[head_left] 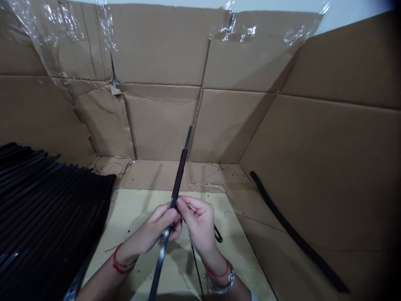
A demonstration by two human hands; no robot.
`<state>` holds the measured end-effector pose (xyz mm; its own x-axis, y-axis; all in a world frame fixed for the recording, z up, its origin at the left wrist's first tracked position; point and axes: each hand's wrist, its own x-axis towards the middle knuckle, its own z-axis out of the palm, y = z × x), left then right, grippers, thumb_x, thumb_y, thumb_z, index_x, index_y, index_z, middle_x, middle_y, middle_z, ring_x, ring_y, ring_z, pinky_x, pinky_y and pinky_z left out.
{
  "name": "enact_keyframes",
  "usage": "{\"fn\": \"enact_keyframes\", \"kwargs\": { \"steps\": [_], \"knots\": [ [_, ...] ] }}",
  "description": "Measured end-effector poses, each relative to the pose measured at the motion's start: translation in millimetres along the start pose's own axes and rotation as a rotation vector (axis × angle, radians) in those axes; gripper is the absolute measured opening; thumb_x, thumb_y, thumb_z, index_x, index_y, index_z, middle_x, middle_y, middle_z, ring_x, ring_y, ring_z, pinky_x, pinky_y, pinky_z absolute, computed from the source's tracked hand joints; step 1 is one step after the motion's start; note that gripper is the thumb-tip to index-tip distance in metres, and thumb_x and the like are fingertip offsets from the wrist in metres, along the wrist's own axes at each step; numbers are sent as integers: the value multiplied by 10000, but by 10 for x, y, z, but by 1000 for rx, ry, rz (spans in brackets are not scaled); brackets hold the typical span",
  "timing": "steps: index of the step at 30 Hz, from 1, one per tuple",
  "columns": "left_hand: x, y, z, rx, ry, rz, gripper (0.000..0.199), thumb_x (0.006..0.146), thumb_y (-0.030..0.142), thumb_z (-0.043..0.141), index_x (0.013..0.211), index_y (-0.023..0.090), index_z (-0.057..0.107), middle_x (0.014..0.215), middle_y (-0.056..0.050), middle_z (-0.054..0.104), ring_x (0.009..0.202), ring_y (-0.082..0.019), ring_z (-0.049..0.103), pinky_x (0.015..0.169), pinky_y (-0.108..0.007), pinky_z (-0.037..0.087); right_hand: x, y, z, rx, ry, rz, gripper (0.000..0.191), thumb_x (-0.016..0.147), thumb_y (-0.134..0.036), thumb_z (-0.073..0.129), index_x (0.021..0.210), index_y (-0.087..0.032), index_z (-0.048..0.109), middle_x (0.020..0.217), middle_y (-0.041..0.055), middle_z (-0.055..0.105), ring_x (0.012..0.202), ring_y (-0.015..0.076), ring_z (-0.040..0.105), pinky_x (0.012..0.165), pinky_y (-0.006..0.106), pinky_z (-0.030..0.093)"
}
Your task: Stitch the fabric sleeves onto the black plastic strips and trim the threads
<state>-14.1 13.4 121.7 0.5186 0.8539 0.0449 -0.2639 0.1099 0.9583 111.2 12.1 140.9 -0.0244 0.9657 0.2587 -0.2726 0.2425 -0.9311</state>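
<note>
Rod's near end cut off, hand point(199, 221) overlapping

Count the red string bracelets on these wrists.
2: one red bracelet on the left wrist, another on the right wrist. Overlapping strands could hide more.

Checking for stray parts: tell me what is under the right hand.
Pale board and a black loop show beside the right hand; whatever lies directly beneath is covered.
</note>
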Motion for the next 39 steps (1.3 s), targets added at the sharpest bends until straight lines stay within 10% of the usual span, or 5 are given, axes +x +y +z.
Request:
{"fn": "enact_keyframes", "kwargs": {
  "steps": [5, 12, 24, 31, 39],
  "knots": [
    [10, -8, -133, 202, 4, 5, 488, 896, 594, 426, 821, 139, 584, 742, -46, 632, 757, -150, 572, 725, -248, 425, -9, 59, 10, -16, 112, 75, 342, 704, -449, 776, 776, -124, 698, 459, -31, 557, 321, 86, 497, 257, 158, 427],
    [26, 52, -147, 277, -84, 95, 550, 911, 595, 379, 854, 115, 642, 634, -48, 635, 658, -151, 574, 662, -245, 436, -15, 37, 38, -18, 62, 36, 322, 764, -431, 736, 759, -112, 692, 430, -24, 549, 284, 84, 496, 260, 144, 399],
    [57, 43, -231, 225, -411, 155, 507, 919, 576, 379, 928, 113, 585, 738, -97, 664, 667, -148, 587, 620, -235, 448, 8, -102, -190, 5, -309, 226, 298, 823, -404, 681, 801, -107, 701, 479, 5, 614, 363, 134, 613, 326, 156, 431],
    [117, 62, -75, 165, 26, 115, 319, 928, 412, 502, 1045, 142, 625, 860, -47, 661, 831, -154, 588, 845, -264, 445, 58, -109, -136, -68, 15, -45, 227, 757, -357, 742, 796, -134, 732, 504, -16, 588, 412, 95, 546, 396, 184, 473],
    [82, -9, 48, -344, 147, -37, 459, 853, 590, 522, 760, 141, 555, 455, 98, 310, 358, -30, 230, 368, -139, 314, 68, -47, -94, -66, -47, -88, 162, 783, -294, 720, 845, -149, 761, 636, 43, 699, 573, 152, 651, 548, 249, 555]
  ]
}}
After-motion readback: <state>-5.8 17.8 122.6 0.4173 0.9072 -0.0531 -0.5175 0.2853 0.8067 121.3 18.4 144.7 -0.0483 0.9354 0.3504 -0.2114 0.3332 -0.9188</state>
